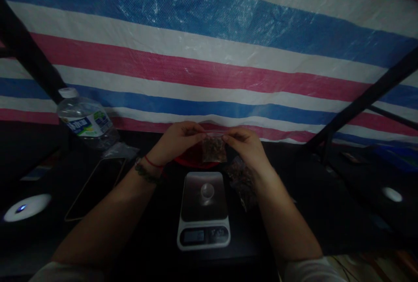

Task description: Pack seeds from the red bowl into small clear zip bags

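Note:
Between my two hands hangs a small clear zip bag (214, 149) with brownish contents. My left hand (183, 139) pinches its upper left corner, and my right hand (242, 142) pinches the upper right one. Behind and below the bag, a red tray or dish (189, 160) shows in part. Nearer to me lies a digital kitchen scale (204, 225) with a metal plate, its small display too dim to read. On that plate stands a little clear cup (207, 191). More filled clear bags (243, 181) lie in a pile under my right wrist.
A large plastic bottle (88, 118) stands at the left, near a phone (98, 188) and a crumpled clear bag (122, 150). A white oval device (28, 208) lies far left, another white object (392, 194) far right. Striped sheeting (209, 73) hangs behind the dark table, with black frame bars (355, 103).

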The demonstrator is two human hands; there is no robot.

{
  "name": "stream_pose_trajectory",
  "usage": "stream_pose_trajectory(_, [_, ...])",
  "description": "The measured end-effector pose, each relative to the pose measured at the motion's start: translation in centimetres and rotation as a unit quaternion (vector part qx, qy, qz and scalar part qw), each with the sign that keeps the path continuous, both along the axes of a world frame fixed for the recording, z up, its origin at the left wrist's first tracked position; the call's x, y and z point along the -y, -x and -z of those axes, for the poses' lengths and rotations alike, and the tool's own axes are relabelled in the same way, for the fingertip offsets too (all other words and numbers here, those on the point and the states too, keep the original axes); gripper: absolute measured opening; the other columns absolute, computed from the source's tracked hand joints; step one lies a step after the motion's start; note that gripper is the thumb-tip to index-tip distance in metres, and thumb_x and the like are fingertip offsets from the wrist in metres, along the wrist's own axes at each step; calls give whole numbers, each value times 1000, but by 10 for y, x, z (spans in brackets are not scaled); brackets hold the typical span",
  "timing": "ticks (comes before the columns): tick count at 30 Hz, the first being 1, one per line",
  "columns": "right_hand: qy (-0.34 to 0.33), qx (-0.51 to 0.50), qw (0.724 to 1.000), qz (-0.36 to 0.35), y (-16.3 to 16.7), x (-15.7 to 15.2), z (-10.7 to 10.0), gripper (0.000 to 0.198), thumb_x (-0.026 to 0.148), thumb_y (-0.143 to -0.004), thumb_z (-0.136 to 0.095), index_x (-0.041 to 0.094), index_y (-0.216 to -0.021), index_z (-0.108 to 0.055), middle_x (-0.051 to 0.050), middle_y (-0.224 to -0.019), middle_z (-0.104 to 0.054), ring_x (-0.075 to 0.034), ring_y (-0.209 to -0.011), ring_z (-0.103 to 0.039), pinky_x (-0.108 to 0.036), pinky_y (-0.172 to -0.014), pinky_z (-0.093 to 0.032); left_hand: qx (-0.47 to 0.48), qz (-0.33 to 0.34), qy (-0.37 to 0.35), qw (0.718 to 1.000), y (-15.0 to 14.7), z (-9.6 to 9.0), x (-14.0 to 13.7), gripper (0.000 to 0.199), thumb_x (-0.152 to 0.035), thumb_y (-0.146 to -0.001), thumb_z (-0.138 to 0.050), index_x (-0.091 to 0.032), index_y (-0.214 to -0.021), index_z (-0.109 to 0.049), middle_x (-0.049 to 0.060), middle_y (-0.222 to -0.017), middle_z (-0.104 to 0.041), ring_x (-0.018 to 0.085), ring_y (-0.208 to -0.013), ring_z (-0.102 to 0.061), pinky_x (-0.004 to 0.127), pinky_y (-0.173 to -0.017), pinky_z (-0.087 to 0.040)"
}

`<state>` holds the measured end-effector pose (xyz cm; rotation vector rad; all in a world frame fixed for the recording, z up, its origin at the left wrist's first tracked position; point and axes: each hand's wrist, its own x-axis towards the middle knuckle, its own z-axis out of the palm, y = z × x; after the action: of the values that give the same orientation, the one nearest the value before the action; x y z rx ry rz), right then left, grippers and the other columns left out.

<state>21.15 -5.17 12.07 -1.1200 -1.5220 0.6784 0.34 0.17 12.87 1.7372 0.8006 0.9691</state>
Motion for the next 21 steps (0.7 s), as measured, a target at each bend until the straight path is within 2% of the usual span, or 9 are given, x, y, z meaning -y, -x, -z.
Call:
stream_pose_trajectory(4, [11,6,1000,-7,1,3,-3,11,31,-74,-69,19,-75,-70,-1,-72,-68,-14,-66,-61,-30,-65,-50,-17,8,20,1000,3,2,-5,31,-42,-71,-72,-14,-82,-69,4,-77,-70,16,-68,-65,27,-63,-52])
stream_pose_trajectory(8, [10,30,1000,2,2,3,-3,11,30,-75,-68,19,-75,-69,-2,-74,-68,-15,-68,-61,-29,-66,-50,-53,3,8,999,4,2,-7,28,-41,-73,-69,-14,-81,-69,3,-75,-70,15,-66,-62,26,-61,-50])
stream_pose_trajectory(13, [20,38,999,17,2,0,2,12,29,-75,-67,18,-75,-69,-2,-73,-67,-14,-66,-60,-28,-63,-47,-100,-32,-56,993,6,0,-5,27,-41,-75,-67,-14,-78,-70,1,-70,-69,13,-61,-59,22,-55,-45])
stream_pose_trajectory(21, [-10,33,999,4,5,5,-1,11,29,-78,-65,18,-76,-66,-1,-74,-65,-13,-67,-58,-27,-63,-46,-126,-53,-122,983,7,-8,3,28,-41,-78,-64,-14,-75,-72,2,-69,-69,13,-60,-59,21,-52,-42])
